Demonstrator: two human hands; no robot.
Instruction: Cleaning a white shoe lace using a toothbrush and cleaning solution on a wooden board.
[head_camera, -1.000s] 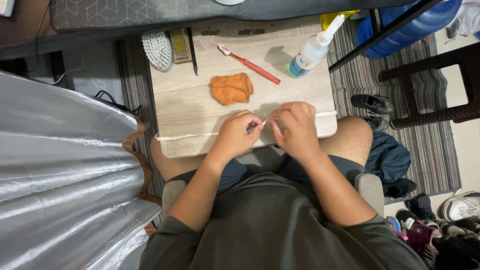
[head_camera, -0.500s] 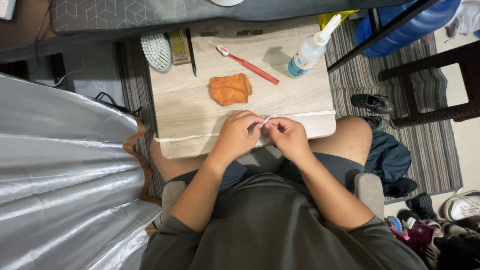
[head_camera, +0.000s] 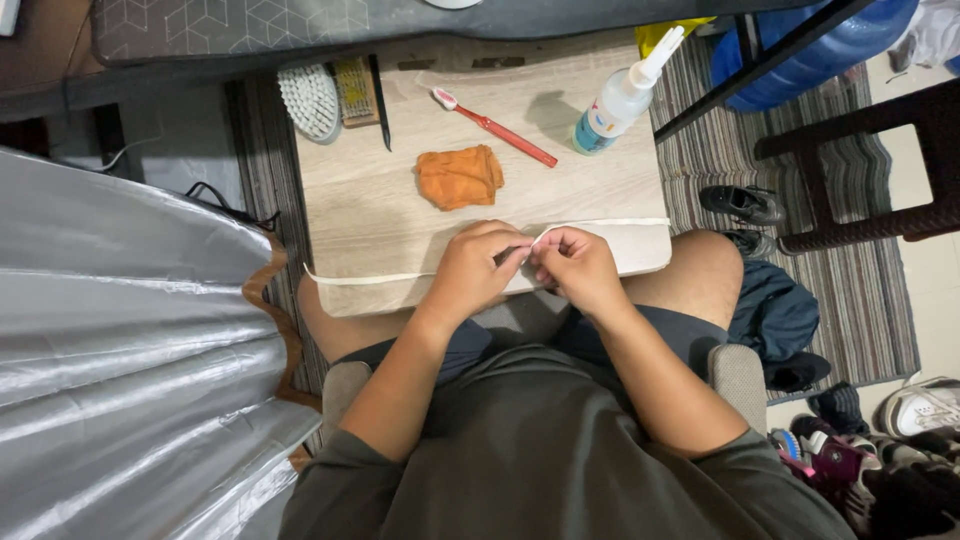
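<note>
We are looking down at a wooden board (head_camera: 380, 230) lying across the person's knees in the middle of the frame. The left hand (head_camera: 475, 268) and right hand (head_camera: 580, 265) are meeting at the board's lower edge, fingertips pinched together on a thin white lace (head_camera: 610, 222). The lace is running left and right along the board's near edge, its ends reaching both corners. Exactly how the fingers are closing on it we cannot make out, since the knuckles are covering the pinch; the stretch of lace between the hands is hidden too.

Just above the hands an orange cloth (head_camera: 459, 177) is lying crumpled. Toward the upper middle a red toothbrush (head_camera: 495, 127) is lying slantwise, and a spray bottle (head_camera: 625, 95) is leaning at the upper right of the board. At the upper left a white brush (head_camera: 309, 100) is hanging half over the edge, beside a smaller brush (head_camera: 354, 90) that is hard to read. Shoes (head_camera: 740, 203) are lying on the striped rug at the right.
</note>
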